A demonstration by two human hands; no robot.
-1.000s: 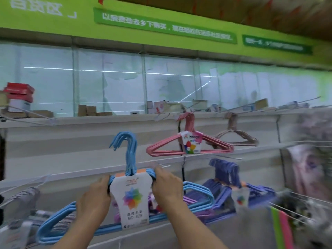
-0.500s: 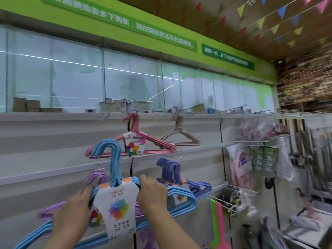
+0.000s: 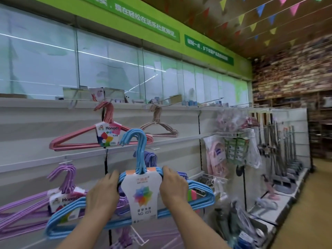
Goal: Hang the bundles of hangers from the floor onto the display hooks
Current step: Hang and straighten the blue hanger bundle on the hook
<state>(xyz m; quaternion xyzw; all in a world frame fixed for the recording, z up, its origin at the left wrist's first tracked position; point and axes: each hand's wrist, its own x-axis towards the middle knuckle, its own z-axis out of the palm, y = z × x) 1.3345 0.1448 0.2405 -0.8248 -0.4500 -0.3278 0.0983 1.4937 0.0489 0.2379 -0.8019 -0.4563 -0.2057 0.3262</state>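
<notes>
**Here, Two Hands Hold Up the Blue Hangers**

The blue hanger bundle (image 3: 201, 196) is up in the air in front of the white wall shelf (image 3: 53, 126). Its curved blue hooks point up and do not sit on any display hook. A white paper label (image 3: 142, 196) with a rainbow flower wraps round the middle of the bundle.

The left hand (image 3: 102, 194) grips the bundle just beside the label on the left. The right hand (image 3: 174, 187) grips it just beside the label on the right. The fingers of both hands are curled round the blue bars.

Behind the blue bundle, a pink hanger bundle (image 3: 75, 141) hangs up high on the wall. Beside it, to the right, hangs a brownish hanger bundle (image 3: 161, 128). Lower on the left hangs a purple hanger bundle (image 3: 23, 209), partly hidden by the blue one. Another purple bunch (image 3: 150, 159) peeks out right behind the blue hooks.

Farther right, bags of goods (image 3: 215, 155) hang on wire hooks. Little colored flags (image 3: 260, 9) hang from the ceiling.
</notes>
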